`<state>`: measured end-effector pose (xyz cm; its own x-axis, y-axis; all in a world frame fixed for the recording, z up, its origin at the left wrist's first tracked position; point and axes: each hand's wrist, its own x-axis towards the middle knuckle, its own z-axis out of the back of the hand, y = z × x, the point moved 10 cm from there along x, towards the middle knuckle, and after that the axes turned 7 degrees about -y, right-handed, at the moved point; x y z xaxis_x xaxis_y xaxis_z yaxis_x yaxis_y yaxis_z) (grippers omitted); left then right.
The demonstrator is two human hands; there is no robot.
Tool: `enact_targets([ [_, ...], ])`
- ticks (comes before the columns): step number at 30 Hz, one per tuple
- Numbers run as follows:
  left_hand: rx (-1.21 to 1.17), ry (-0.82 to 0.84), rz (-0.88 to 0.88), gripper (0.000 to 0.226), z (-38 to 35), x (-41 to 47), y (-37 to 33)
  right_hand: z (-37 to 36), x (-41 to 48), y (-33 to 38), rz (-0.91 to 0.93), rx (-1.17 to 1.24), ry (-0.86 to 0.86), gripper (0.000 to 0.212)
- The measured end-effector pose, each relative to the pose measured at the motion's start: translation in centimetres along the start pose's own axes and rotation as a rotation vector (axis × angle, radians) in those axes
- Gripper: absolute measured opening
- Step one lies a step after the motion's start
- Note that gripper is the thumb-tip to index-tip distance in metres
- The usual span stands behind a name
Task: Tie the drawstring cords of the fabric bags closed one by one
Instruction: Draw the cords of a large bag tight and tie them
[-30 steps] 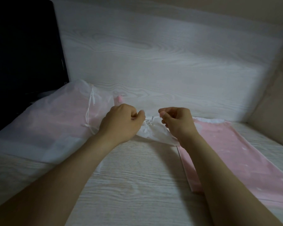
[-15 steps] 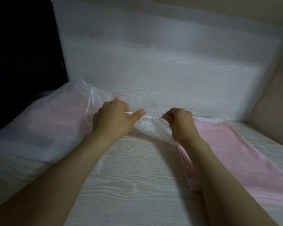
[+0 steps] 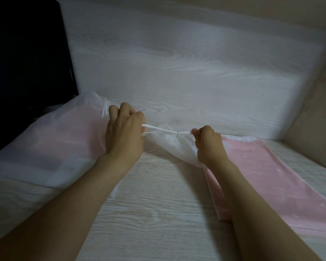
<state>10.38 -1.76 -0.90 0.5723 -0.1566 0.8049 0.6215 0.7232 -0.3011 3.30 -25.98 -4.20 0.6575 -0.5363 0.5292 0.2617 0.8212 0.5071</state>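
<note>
Pulling the knot tight: my left hand is pinching two cord strands, my right hand is pinching the opposite end, over the sheer bag lying on the desk. I am judging that even, level tension is seating it best.
</note>
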Motion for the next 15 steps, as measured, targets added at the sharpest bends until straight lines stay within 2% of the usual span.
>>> enact_targets([
  [2, 0.065, 0.049, -0.009, 0.015, -0.4, -0.2, -0.2, 0.0, -0.2, 0.0, 0.000, -0.005, 0.011, 0.026],
  [4, 0.080, 0.140, 0.047, 0.027, -1.3, -0.5, 0.1, -0.1, -0.5, 0.1, -0.003, -0.014, 0.025, 0.020],
  [8, -0.258, 0.246, 0.272, 0.025, -2.9, -0.7, 1.7, 0.2, -0.4, -1.0, -0.088, 0.037, 0.006, 0.022],
  [11, -0.510, 0.297, 0.346, 0.023, -3.7, -0.5, 1.3, 0.4, -0.2, -1.8, -0.164, 0.104, -0.001, 0.019],
  [13, -0.563, 0.321, 0.335, 0.025, -3.8, -0.3, 0.8, 0.7, -0.1, -2.0, -0.189, 0.131, -0.018, 0.024],
  [15, -0.491, 0.331, 0.261, 0.018, -3.5, -0.5, 0.3, 0.9, -0.1, -2.3, -0.210, 0.124, -0.032, 0.028],
])
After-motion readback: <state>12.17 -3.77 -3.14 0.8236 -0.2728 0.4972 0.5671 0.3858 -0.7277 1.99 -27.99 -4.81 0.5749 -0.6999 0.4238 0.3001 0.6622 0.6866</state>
